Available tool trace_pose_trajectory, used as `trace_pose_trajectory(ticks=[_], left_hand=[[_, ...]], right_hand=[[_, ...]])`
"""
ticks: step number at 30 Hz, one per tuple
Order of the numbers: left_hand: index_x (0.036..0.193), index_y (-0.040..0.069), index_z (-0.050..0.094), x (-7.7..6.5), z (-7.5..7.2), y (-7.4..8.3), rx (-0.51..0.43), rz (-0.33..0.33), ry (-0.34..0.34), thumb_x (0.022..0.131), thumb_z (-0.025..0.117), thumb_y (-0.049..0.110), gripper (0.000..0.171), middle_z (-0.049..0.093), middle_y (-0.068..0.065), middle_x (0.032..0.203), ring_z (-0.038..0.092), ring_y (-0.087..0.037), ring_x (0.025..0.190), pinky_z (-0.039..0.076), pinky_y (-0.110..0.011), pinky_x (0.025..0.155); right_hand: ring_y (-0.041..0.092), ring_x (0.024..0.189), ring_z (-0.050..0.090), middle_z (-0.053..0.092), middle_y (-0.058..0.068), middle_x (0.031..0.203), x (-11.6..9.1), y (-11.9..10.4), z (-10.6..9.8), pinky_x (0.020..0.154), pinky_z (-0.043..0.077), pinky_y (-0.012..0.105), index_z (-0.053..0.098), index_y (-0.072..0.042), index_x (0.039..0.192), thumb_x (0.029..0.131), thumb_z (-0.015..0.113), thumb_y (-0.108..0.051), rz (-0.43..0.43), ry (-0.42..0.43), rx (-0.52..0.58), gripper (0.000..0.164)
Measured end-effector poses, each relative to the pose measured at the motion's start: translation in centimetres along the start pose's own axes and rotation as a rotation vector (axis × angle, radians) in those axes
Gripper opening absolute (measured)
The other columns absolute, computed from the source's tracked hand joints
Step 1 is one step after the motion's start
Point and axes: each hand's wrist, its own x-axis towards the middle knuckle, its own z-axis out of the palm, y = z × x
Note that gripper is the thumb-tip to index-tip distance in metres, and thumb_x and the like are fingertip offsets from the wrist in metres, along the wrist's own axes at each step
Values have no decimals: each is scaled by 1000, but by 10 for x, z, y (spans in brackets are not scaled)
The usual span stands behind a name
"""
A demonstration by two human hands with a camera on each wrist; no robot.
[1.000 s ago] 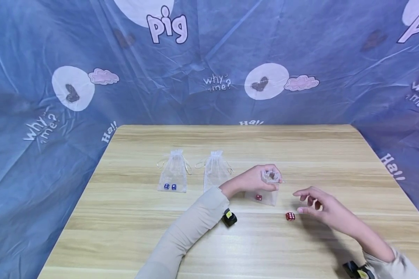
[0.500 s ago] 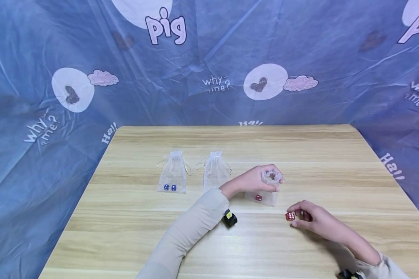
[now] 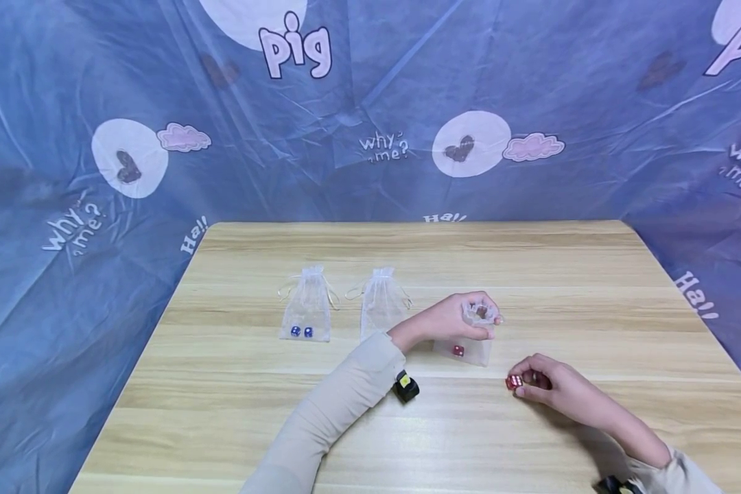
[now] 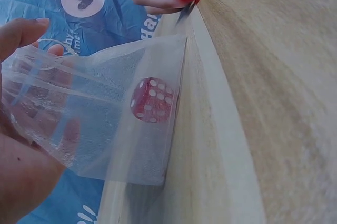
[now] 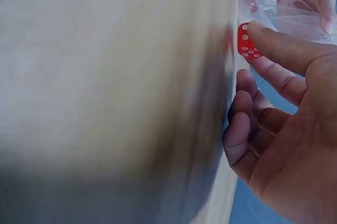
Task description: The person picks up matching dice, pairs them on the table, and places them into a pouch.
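Note:
My left hand [image 3: 460,317] grips a sheer white drawstring pouch [image 4: 100,108] round its neck, holding the mouth spread toward the top. Through the mesh shows one red die [image 4: 151,100] at the pouch's bottom, close over the table. To the right, my right hand [image 3: 558,389] pinches a second red die [image 5: 244,41] between thumb and forefinger, right at the tabletop. The other fingers of that hand curl loosely below it in the right wrist view. The pinched die also appears beyond the pouch in the left wrist view.
Left of the held pouch lies another white pouch [image 3: 379,302], partly covered by my left forearm. Further left is a pouch [image 3: 310,302] with two blue dice [image 3: 308,332] inside. A blue printed cloth [image 3: 370,89] hangs behind the wooden table [image 3: 234,412].
My right hand has come down and left to the loose red die and now pinches it. My left hand keeps its hold on the pouch in the same place.

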Motion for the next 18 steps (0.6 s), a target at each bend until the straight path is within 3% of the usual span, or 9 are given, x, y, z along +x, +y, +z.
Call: trace_pose_trajectory(ticks=[5, 12, 18], left_hand=[[107, 10, 61, 0, 0, 1, -13, 1, -9, 82, 75, 9, 29, 67, -5, 105, 58, 1, 82, 51, -15, 80], [107, 10, 61, 0, -1, 1, -3, 8, -5, 82, 74, 9, 29, 67, -5, 108, 59, 2, 86, 50, -15, 83], [108, 8, 60, 0, -1, 0, -14, 18, -4, 81, 75, 7, 31, 68, -5, 103, 59, 1, 84, 50, -15, 84]], right_hand=[[-5, 74, 53, 61, -12, 86, 7, -9, -13, 60, 47, 19, 66, -17, 101, 82, 72, -7, -7, 35, -14, 23], [0, 68, 49, 57, -14, 82, 25, -37, -43, 56, 42, 20, 66, -17, 103, 83, 72, -5, -4, 137, -41, 25], [1, 68, 46, 56, -14, 83, 47, -60, -55, 58, 39, 18, 67, -17, 105, 82, 71, 0, -84, 216, -31, 30]])
